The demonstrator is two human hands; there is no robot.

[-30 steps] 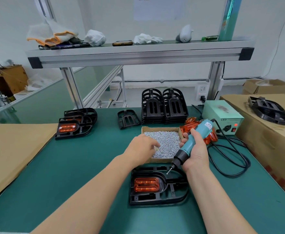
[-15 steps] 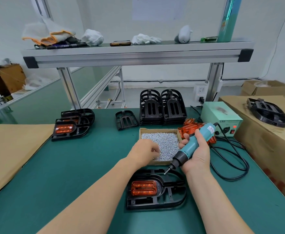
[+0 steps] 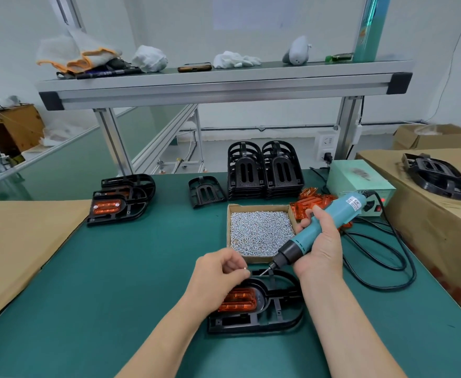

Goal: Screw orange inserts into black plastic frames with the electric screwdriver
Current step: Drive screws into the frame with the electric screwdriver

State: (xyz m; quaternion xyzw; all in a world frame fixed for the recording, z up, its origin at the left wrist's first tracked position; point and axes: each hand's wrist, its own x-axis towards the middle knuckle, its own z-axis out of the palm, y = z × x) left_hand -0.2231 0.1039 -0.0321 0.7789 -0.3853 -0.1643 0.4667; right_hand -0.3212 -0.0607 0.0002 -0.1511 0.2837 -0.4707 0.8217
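The left hand [image 3: 218,276] has come back out of the cardboard box of screws [image 3: 259,206], where it was reaching half a second ago. It is now over the near black plastic frame [image 3: 286,298]. The right hand [image 3: 320,248] and its tool have shifted little.

Head view: the left hand pinches a small silver screw [image 3: 244,268] between thumb and curled fingertips, just above the rounded far end of the frame. The right hand is wrapped round the teal electric screwdriver [image 3: 330,222], with the thumb along the barrel. The tool slants down to the left, and its bit [image 3: 264,272] ends just beside the pinched screw; whether the two touch I cannot tell. The frame lies flat on the green bench mat [image 3: 101,282], directly in front of the screw box. An orange insert [image 3: 240,301] is seated in its left half, partly hidden by the left wrist.

Behind the right hand lies a heap of loose orange inserts [image 3: 309,201], next to a pale green power unit [image 3: 357,181] whose black cable [image 3: 393,263] loops across the mat. Further back stand two stacks of bare black frames [image 3: 264,175], with a single one [image 3: 206,190] beside them. At far left sit finished frames [image 3: 120,203] with orange inserts fitted, next to a sheet of cardboard [image 3: 19,241].
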